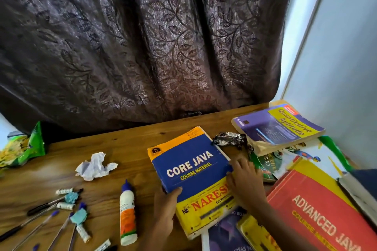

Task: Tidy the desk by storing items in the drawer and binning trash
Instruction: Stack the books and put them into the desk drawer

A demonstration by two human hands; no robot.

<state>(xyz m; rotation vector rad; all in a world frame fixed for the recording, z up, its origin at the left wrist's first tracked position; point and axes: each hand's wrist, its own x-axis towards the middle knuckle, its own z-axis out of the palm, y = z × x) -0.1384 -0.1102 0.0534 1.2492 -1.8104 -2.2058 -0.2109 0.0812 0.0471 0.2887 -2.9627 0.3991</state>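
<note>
Both our hands grip the Core Java book (191,171) on the counter (114,144): left hand (165,210) thumb on cover, right hand (244,179) fingers (237,164) spread on its edge.

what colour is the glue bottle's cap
Blue, on the white-and-orange glue bottle; the head view shows it.

Two bare hands enter from six o'clock: the left hand (165,208) at about seven o'clock of the right hand (245,181). Both forearms are uncovered as far as they show, with no sleeve, ring, watch or bracelet visible on either
</note>
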